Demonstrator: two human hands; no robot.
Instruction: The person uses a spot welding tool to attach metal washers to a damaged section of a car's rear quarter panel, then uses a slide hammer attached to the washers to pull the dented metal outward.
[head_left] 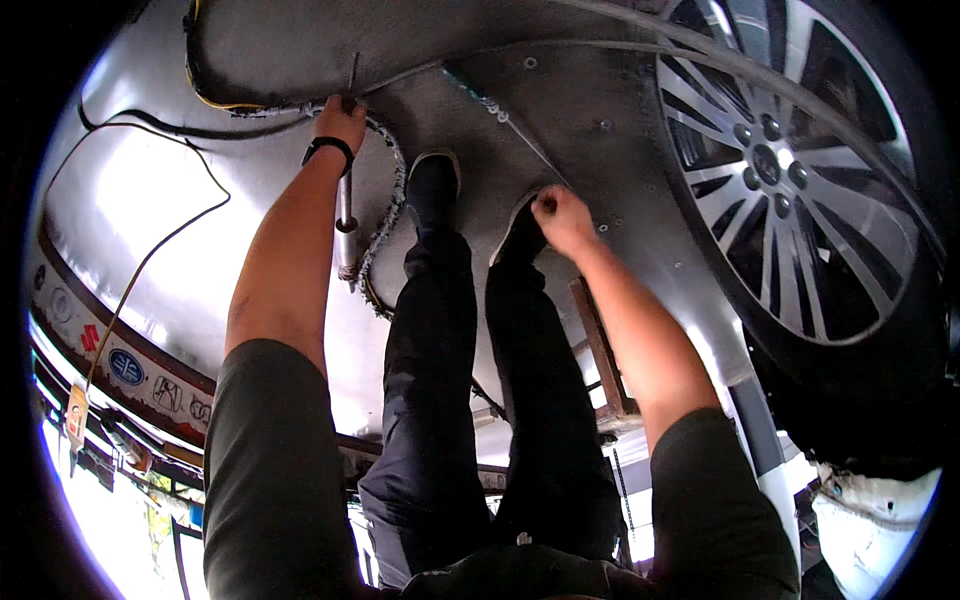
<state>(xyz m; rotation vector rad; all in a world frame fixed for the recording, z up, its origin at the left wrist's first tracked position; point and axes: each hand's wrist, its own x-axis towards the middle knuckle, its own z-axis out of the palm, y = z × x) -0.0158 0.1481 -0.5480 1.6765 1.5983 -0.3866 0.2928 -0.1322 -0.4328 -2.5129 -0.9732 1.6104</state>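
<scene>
My left hand [342,122] is closed around a long metal rod tool [347,225], which carries a thicker silver cylinder toward its near end. A thin tip of it sticks out beyond my fingers. Right beside that hand runs a frayed dark cable [385,215] with yellow showing through. My right hand [563,218] is curled closed above my right shoe [520,232]; whatever its fingers hold, if anything, is hidden. Just beyond it lies a long thin tool with a teal handle [468,88], its shaft pointing toward my right hand.
A car wheel [765,165] with a black tyre stands at the right. A grey hose [700,50] arcs across the far side. A brown frame [600,350] stands beside my right leg. Thin cord [140,265] trails over the grey floor [560,90] at left, near a sticker-covered strip [130,370].
</scene>
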